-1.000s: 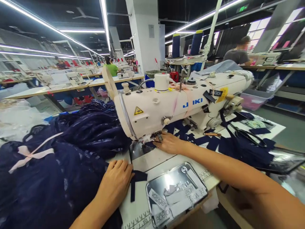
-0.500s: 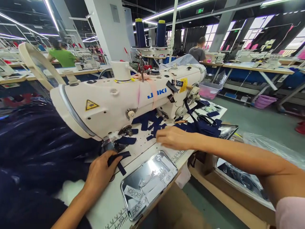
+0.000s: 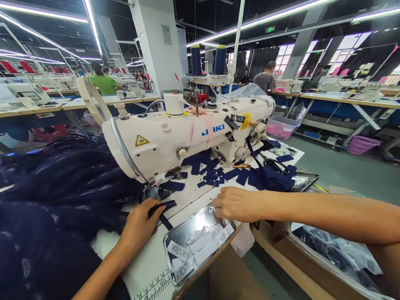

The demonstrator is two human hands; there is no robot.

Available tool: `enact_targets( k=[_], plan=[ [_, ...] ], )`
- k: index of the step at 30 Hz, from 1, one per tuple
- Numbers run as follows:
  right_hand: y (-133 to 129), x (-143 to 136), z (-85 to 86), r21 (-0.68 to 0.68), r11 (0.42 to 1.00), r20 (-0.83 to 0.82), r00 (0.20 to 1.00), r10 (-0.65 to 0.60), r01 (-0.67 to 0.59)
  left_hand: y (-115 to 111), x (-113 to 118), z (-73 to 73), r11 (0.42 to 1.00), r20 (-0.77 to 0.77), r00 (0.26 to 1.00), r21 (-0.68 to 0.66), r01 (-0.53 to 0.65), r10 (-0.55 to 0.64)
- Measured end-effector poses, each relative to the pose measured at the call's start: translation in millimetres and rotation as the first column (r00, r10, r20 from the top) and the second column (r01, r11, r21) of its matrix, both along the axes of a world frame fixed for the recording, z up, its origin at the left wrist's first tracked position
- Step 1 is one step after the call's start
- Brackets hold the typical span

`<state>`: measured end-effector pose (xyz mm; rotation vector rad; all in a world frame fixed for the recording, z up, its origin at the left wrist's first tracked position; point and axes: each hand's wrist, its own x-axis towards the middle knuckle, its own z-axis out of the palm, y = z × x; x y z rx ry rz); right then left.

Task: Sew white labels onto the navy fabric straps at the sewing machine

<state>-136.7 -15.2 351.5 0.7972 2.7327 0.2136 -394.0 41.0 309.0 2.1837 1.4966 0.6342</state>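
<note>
My left hand [image 3: 146, 218] pinches a navy fabric strip [image 3: 166, 221] between thumb and fingers. It is on the machine bed, just in front of the presser-foot area of the white JUKI sewing machine [image 3: 162, 141]. My right hand [image 3: 233, 204] hovers at the far right corner of a shiny metal tray [image 3: 168, 241], fingers curled together. Whatever may be in those fingers is hidden. White printed labels [image 3: 184, 271] lie in the tray. Behind my right hand, small navy fabric pieces [image 3: 215, 173] are scattered on the bed.
Dark navy fabric [image 3: 62, 216] is heaped left of the machine. Scissors [image 3: 276, 164] lie among fabric at the right, by a second metal tray [image 3: 308, 180]. A cardboard box [image 3: 281, 258] with plastic-wrapped goods stands below my right arm. Two people sit at machines farther back.
My right hand has moved from the navy pieces back toward me, to the tray's corner. My left hand keeps its pinch on the strip. The view has shifted somewhat.
</note>
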Motion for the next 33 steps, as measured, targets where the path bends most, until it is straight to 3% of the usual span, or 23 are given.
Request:
enact_targets(
  k=[3,5,6,7,9,11,12,14,16,18,21,24,27,31,33],
  plan=[
    [9.7,1.1,3.9,-0.035,0.99,-0.171,0.975,-0.144,0.14,-0.6,-1.7,2.1,1.0,0.084,0.996,-0.021,-0.017,0.019],
    [18.4,-3.0,2.0,-0.179,0.959,-0.395,0.877,-0.274,0.219,-0.8,-2.7,3.1,0.999,0.139,0.99,-0.017,-0.035,0.037],
    [22.8,-7.7,-1.0,-0.308,0.922,-0.499,0.786,-0.365,0.233,-1.0,-3.2,3.4,0.999,0.166,0.985,-0.015,-0.048,0.049],
    [27.1,-14.1,-5.1,-0.463,0.859,-0.568,0.672,-0.475,0.217,-1.2,-3.8,3.4,0.998,0.191,0.979,-0.017,-0.061,0.064],
    [34.5,-31.8,-15.7,-0.748,0.655,-0.559,0.432,-0.708,0.106,-1.9,-5.2,2.9,0.996,0.246,0.965,-0.034,-0.083,0.089],
    [39.9,-52.3,-26.2,-0.887,0.461,-0.454,0.24,-0.858,-0.028,-2.8,-6.9,2.5,0.994,0.323,0.941,-0.07,-0.084,0.103],
    [42.2,-62.1,-30.5,-0.909,0.41,-0.418,0.173,-0.892,-0.08,-3.4,-7.8,2.9,0.991,0.368,0.923,-0.11,-0.08,0.115],
    [46.7,-78.2,-36.3,-0.917,0.371,-0.385,0.081,-0.919,-0.149,-4.7,-9.9,5.3,0.973,0.48,0.862,-0.223,-0.057,0.161],
    [51.3,-88.6,-39.0,-0.914,0.363,-0.371,0.012,-0.929,-0.18,-6.0,-11.9,9.6,0.951,0.584,0.79,-0.308,0.004,0.186],
    [55.5,-94.2,-40.4,-0.909,0.372,-0.366,-0.067,-0.928,-0.19,-7.0,-13.0,14.2,0.95,0.639,0.757,-0.301,0.084,0.135],
    [58.1,-99.4,-43.0,-0.89,0.412,-0.392,-0.135,-0.91,-0.196,-8.6,-11.7,17.3,0.962,0.603,0.797,-0.206,0.177,-0.018],
    [56.9,-103.7,-45.8,-0.89,0.421,-0.411,-0.095,-0.907,-0.176,-11.3,-8.3,15.3,0.971,0.505,0.852,-0.103,0.215,-0.135],
    [56.2,-104.1,-47.4,-0.894,0.425,-0.426,-0.021,-0.904,-0.139,-13.9,-6.7,12.8,0.978,0.445,0.882,-0.062,0.2,-0.152],
    [57.9,-97.5,-47.6,-0.791,0.598,-0.601,-0.016,-0.799,-0.127,-14.7,-7.9,13.6,0.973,0.462,0.882,-0.144,0.182,-0.096],
    [59.2,-95.1,-47.8,-0.745,0.65,-0.656,-0.012,-0.754,-0.15,-14.7,-8.2,15.4,0.962,0.463,0.881,-0.186,0.202,-0.095]
  ],
)
